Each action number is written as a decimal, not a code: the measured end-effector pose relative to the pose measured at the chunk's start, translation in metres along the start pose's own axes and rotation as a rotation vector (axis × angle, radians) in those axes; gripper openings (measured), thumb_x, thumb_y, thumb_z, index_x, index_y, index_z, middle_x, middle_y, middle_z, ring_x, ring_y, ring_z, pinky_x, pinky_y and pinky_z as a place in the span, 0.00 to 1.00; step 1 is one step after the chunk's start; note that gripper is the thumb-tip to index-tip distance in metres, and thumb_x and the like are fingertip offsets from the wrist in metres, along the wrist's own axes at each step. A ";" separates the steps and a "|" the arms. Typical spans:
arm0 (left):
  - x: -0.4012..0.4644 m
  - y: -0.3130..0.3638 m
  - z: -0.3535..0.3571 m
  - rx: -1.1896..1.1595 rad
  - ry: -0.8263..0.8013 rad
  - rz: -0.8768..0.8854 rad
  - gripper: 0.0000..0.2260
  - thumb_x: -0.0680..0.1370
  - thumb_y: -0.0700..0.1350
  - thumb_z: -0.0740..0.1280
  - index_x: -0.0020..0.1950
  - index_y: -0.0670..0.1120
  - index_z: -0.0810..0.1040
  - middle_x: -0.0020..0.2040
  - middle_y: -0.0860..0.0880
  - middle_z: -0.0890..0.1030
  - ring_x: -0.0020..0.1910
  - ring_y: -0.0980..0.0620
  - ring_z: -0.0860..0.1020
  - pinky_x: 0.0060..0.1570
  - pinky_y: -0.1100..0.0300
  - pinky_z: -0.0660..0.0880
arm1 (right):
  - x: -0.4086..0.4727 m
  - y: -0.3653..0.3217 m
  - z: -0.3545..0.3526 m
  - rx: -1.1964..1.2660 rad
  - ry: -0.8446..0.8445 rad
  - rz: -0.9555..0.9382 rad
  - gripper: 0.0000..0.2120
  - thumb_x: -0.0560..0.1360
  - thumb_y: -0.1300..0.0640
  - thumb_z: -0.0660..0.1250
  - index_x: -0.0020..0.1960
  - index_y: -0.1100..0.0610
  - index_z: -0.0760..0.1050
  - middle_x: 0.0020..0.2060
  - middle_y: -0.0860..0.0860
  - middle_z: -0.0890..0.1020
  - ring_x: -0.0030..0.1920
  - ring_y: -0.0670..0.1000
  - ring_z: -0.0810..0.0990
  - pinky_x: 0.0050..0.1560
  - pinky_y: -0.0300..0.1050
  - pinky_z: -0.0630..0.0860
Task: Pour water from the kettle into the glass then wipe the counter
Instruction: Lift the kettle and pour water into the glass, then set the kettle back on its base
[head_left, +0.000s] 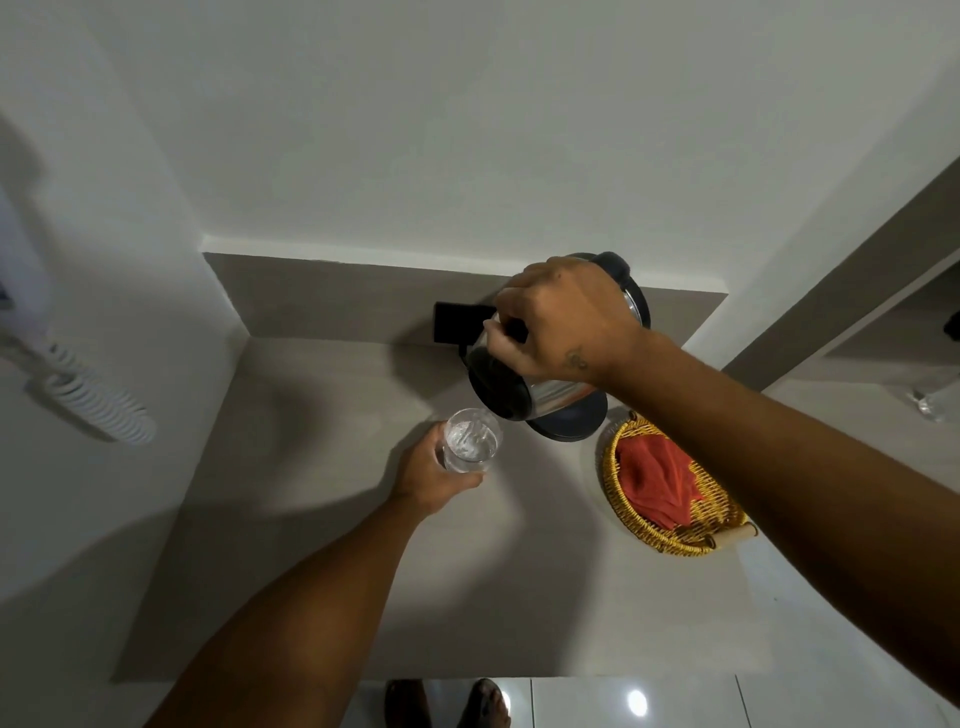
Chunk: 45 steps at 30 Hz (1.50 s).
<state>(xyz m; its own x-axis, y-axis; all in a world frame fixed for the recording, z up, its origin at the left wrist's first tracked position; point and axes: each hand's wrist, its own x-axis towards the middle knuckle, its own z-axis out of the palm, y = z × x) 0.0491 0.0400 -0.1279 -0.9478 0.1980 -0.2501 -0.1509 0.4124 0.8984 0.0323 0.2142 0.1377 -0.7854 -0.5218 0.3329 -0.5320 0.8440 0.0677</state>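
Note:
My right hand (569, 319) grips the black handle of a steel kettle (550, 392), which is tilted with its dark opening down and to the left, over the glass. The clear glass (470, 439) holds water and sits in my left hand (434, 475), which wraps its left side just above the grey counter (322, 467). The kettle's dark round base (576, 426) stands under and behind the kettle. A red cloth (657, 480) lies folded in a yellow wicker basket (623, 512) to the right of the glass.
A black wall socket plate (457, 322) sits on the backsplash behind the kettle. A white wall phone with a coiled cord (96, 402) hangs on the left wall. White walls close in the counter at the back and left. My feet (447, 704) show below the counter's front edge.

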 end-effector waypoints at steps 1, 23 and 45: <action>0.000 0.001 0.000 -0.010 0.000 -0.010 0.30 0.60 0.42 0.85 0.58 0.53 0.78 0.48 0.59 0.83 0.47 0.59 0.82 0.39 0.73 0.76 | -0.003 0.003 0.003 0.024 0.015 0.022 0.18 0.77 0.48 0.61 0.34 0.57 0.75 0.28 0.49 0.74 0.28 0.51 0.71 0.31 0.43 0.69; -0.005 0.015 -0.002 -0.043 0.032 0.054 0.36 0.57 0.32 0.85 0.63 0.46 0.79 0.52 0.57 0.83 0.49 0.75 0.78 0.45 0.80 0.72 | -0.080 0.115 0.108 0.877 0.572 1.199 0.09 0.73 0.64 0.67 0.34 0.59 0.76 0.28 0.51 0.75 0.31 0.48 0.75 0.37 0.44 0.77; -0.006 0.019 -0.003 -0.035 0.023 0.040 0.34 0.59 0.29 0.83 0.63 0.43 0.79 0.54 0.49 0.85 0.47 0.68 0.82 0.46 0.76 0.75 | -0.132 0.153 0.141 0.863 0.594 1.328 0.13 0.75 0.59 0.66 0.32 0.56 0.76 0.27 0.49 0.73 0.27 0.42 0.72 0.34 0.42 0.72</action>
<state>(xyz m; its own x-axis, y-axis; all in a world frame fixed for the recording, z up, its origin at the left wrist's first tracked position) 0.0505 0.0442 -0.1081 -0.9592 0.1933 -0.2061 -0.1225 0.3730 0.9197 0.0099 0.3943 -0.0283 -0.6878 0.7253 0.0294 0.1868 0.2160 -0.9584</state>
